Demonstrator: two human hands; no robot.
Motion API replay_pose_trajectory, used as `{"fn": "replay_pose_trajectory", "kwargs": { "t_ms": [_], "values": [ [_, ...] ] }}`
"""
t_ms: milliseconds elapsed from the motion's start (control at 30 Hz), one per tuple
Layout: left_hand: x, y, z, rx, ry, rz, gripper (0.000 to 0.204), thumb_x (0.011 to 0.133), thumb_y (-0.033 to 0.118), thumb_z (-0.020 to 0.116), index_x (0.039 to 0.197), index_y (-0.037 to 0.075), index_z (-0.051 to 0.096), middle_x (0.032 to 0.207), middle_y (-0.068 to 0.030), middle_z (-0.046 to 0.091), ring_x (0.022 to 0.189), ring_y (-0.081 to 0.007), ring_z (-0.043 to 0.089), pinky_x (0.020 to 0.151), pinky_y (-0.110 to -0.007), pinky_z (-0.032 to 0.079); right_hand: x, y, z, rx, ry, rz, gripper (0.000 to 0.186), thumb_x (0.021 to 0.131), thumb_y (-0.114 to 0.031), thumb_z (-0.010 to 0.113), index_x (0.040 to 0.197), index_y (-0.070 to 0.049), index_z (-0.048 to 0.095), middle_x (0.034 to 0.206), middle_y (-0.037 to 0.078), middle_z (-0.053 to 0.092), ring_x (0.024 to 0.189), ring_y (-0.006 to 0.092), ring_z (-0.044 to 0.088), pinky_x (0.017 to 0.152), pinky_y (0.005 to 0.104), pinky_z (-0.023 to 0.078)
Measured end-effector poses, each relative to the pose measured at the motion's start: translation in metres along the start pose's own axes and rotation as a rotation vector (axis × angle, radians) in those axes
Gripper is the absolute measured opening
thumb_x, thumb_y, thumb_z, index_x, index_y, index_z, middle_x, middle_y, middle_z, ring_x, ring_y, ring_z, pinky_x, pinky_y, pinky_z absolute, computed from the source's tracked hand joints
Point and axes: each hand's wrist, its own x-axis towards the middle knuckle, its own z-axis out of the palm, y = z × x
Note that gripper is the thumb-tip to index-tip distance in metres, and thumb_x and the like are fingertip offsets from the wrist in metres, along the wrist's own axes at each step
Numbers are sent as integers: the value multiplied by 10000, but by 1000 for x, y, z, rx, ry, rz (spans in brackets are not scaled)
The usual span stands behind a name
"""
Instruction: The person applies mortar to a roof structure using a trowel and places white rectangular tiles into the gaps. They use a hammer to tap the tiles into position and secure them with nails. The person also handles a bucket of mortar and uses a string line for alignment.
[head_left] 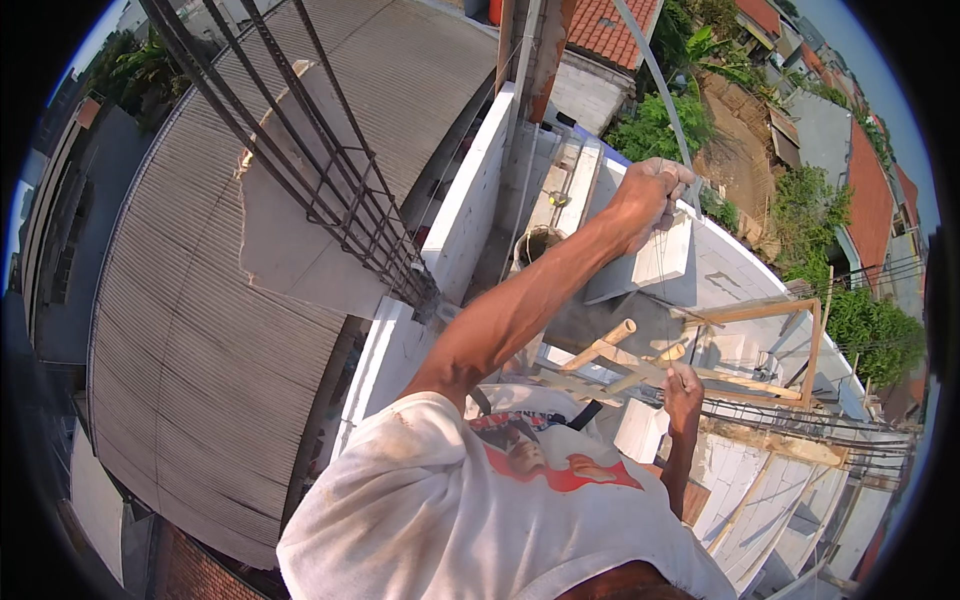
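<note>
Spreading across your left side, a corrugated grey roof point(190, 330) fills much of the view, with a flat grey sheet point(300, 235) nearer to you. A cage of steel rebar point(320, 175) slants up past that sheet, its foot near a white block wall point(472, 190). To the right of this wall you have a bucket point(540, 243), partly hidden by your forearm, and a small yellow item point(557, 199) on boards behind it. Your left arm is outstretched, and your left hand point(655, 198) is closed, thumb and fingers pinching a thin string point(663, 285). The string drops from there, in front of a white block point(675, 250), toward your right hand. A pale curved strip point(662, 75) passes just by your left hand; you cannot tell whether it touches. Round wooden poles point(605, 343) lie left of your right hand point(684, 388), whose fingers are curled near the string's lower end; whether they pinch it, you cannot tell. Farther right are a wooden frame point(816, 345), green trees point(808, 215) and reddish roofs point(876, 190).
</note>
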Motion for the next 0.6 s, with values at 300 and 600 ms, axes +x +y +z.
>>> {"fn": "replay_pose_trajectory", "kwargs": {
  "t_ms": [300, 600],
  "values": [
    [64, -9, 2, -342, 79, -5, 177, 1060, 70, 443, 1161, 27, 581, 761, 10, 511, 558, -85, 403, 452, -277, 340, -34, -48, -33, 231, -518, -216, 244, 957, -220, 757, 1005, 8, 685, 761, 62, 620, 603, 101, 546, 460, 226, 356],
    [85, -5, -18, 16, 202, 125, 170, 1085, 110, 424, 1167, 50, 561, 784, 2, 524, 550, -89, 422, 458, -279, 362, -18, -28, -56, 1043, -233, -113, 251, 922, -202, 800, 962, 11, 674, 718, 52, 603, 612, 97, 557, 423, 210, 338]
  ]
}}
